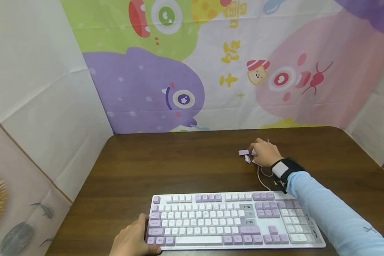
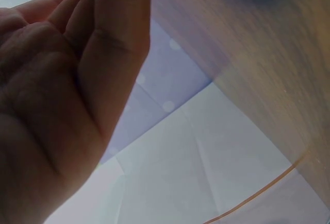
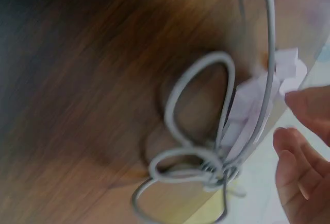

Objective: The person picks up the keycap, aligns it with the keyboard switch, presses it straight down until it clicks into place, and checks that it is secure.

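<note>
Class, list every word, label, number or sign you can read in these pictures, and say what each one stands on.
Yellow characters on the cartoon monster backdrop cloth: a plus-like sign shows at the bottom, the rest are too stylised and partly cut off to read.
Legends on the lilac and white keyboard: too small and blurred to read.
Loose lilac keycaps by the right hand: no readable print.
The wrist views show no text.

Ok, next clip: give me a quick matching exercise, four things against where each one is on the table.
Things:
1. keyboard
2. left hand
3. right hand
4. loose keycaps

Places:
A. far side of the table, over the small lilac pieces
B. near edge of the table, centre
C. on the wood just left of the right hand
D. at the keyboard's left end

Pairs: 1-B, 2-D, 3-A, 4-C
</note>
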Demonstrator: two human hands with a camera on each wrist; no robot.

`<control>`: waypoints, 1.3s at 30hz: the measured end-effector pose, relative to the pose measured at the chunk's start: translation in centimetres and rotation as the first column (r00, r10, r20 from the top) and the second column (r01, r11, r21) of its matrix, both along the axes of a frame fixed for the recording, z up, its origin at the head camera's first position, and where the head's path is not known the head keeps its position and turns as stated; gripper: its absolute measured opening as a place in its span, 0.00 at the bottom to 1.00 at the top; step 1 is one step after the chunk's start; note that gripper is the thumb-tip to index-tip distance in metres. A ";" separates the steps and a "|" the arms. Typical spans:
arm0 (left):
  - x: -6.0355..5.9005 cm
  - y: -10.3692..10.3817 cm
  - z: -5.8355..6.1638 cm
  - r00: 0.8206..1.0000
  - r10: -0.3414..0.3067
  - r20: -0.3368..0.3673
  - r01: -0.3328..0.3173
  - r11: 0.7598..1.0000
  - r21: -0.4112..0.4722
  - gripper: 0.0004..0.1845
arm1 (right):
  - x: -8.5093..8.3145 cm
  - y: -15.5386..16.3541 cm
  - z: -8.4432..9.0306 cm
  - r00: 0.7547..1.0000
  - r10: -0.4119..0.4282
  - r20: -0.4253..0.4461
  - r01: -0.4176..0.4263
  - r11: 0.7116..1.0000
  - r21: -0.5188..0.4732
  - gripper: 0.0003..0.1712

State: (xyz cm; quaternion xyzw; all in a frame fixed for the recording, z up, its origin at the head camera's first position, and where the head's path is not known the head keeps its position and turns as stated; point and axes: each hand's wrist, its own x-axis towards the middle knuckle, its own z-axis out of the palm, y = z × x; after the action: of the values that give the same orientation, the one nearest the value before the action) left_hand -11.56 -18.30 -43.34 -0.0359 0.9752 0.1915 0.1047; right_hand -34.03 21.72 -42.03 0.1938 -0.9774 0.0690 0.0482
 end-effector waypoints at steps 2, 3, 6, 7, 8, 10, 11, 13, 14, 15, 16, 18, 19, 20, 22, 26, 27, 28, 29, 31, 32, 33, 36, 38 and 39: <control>0.0 0.0 0.0 1.000 0.002 -0.007 -0.002 1.000 -0.005 0.49 | 0.1 0.6 0.1 0.999 -0.022 0.032 0.023 1.000 -0.016 0.14; 0.0 0.0 -0.1 1.000 0.002 -0.006 -0.002 1.000 -0.006 0.49 | 0.1 0.9 0.1 0.998 -0.028 0.053 0.029 0.999 -0.018 0.14; 0.0 0.0 -0.2 1.000 0.003 -0.011 -0.003 1.000 -0.011 0.49 | 0.2 1.7 0.1 0.993 -0.042 0.109 0.045 0.999 -0.020 0.14; 0.0 0.0 -0.2 1.000 0.002 -0.015 -0.002 1.000 -0.013 0.49 | 0.3 1.9 0.2 0.991 -0.047 0.123 0.050 0.999 -0.019 0.14; 0.0 0.0 -0.3 1.000 0.001 -0.016 -0.001 1.000 -0.013 0.49 | 0.3 2.0 0.2 0.989 -0.054 0.137 0.057 0.998 -0.013 0.14; -0.1 0.0 -0.4 1.000 0.001 -0.018 -0.001 1.000 -0.015 0.49 | 0.4 2.1 0.2 0.985 -0.066 0.160 0.066 0.998 0.001 0.14; 0.0 -0.1 -0.4 1.000 0.002 -0.018 -0.002 1.000 -0.016 0.49 | 0.4 2.1 0.2 0.982 -0.069 0.173 0.069 0.998 0.005 0.13; 0.0 -0.1 -0.4 1.000 0.004 -0.016 -0.004 1.000 -0.015 0.49 | 0.4 2.1 0.2 0.979 -0.073 0.190 0.072 0.997 0.010 0.12; 0.0 -0.1 -0.4 1.000 0.004 -0.013 -0.005 1.000 -0.013 0.49 | 0.4 2.1 0.1 0.978 -0.073 0.195 0.072 0.997 0.012 0.11; 0.0 -0.2 -0.4 1.000 0.005 -0.012 -0.005 1.000 -0.013 0.49 | 0.4 2.1 0.0 0.978 -0.069 0.197 0.068 0.998 0.008 0.10; 0.0 -0.2 -0.4 1.000 0.006 -0.014 -0.006 1.000 -0.013 0.49 | 0.4 2.1 0.0 0.978 -0.064 0.201 0.065 0.998 0.000 0.10; 0.0 -0.2 -0.4 1.000 0.005 -0.019 -0.006 1.000 -0.013 0.49 | 0.4 2.1 0.0 0.977 -0.056 0.205 0.061 0.998 -0.017 0.10; 0.0 -0.2 -0.4 1.000 0.005 -0.022 -0.005 1.000 -0.014 0.49 | 0.4 2.1 0.0 0.978 -0.054 0.201 0.061 0.998 -0.029 0.11; 0.0 -0.1 -0.4 1.000 0.004 -0.024 -0.004 1.000 -0.014 0.48 | 0.5 2.1 0.0 0.979 -0.053 0.196 0.063 0.997 -0.047 0.12; -0.1 -0.1 -0.4 1.000 0.001 -0.029 -0.001 1.000 -0.014 0.48 | 0.5 2.1 0.1 0.984 -0.043 0.172 0.057 0.996 -0.074 0.16; -0.1 0.0 -0.4 1.000 0.002 -0.023 -0.002 1.000 -0.016 0.49 | 0.5 2.0 0.2 0.994 -0.003 0.106 0.006 1.000 -0.021 0.26; -0.1 0.0 -0.4 1.000 0.002 -0.022 -0.002 1.000 -0.016 0.49 | 0.5 1.9 0.1 0.995 0.016 0.100 -0.016 1.000 0.004 0.26; -0.1 0.0 -0.4 1.000 0.001 -0.019 -0.002 1.000 -0.017 0.49 | 0.5 1.8 0.1 0.995 0.034 0.094 -0.037 0.999 0.029 0.27; -0.1 0.0 -0.4 1.000 0.002 -0.018 -0.002 1.000 -0.017 0.49 | 0.5 1.6 0.0 0.995 0.049 0.089 -0.053 0.998 0.044 0.26; -0.1 0.0 -0.4 1.000 0.000 -0.017 0.000 1.000 -0.016 0.49 | 0.6 1.4 -0.2 0.995 0.077 0.063 -0.080 0.996 0.049 0.24; -0.1 0.0 -0.4 1.000 -0.001 -0.018 0.000 1.000 -0.018 0.49 | 0.6 1.3 -0.2 0.995 0.090 0.044 -0.092 0.995 0.044 0.22; -0.1 0.0 -0.4 1.000 -0.001 -0.019 0.001 1.000 -0.018 0.49 | 0.6 1.1 -0.3 0.994 0.103 0.020 -0.104 0.994 0.037 0.21; -0.1 0.0 -0.4 1.000 0.000 -0.026 -0.001 1.000 -0.020 0.49 | 0.7 0.7 -0.5 0.991 0.122 -0.050 -0.120 0.992 0.047 0.18; -0.1 0.0 -0.5 1.000 0.000 -0.029 0.000 1.000 -0.021 0.49 | 0.8 0.6 -0.5 0.988 0.139 -0.072 -0.134 0.989 0.068 0.15; 0.0 0.0 -0.5 1.000 0.000 -0.030 0.000 1.000 -0.019 0.49 | 0.8 0.5 -0.6 0.986 0.147 -0.075 -0.141 0.987 0.079 0.15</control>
State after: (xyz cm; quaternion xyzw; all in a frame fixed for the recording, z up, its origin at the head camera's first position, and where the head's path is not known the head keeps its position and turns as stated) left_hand -11.61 -18.31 -43.82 -0.0340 0.9785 0.1826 0.0894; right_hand -33.23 22.25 -42.63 0.2683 -0.9600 0.0283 0.0751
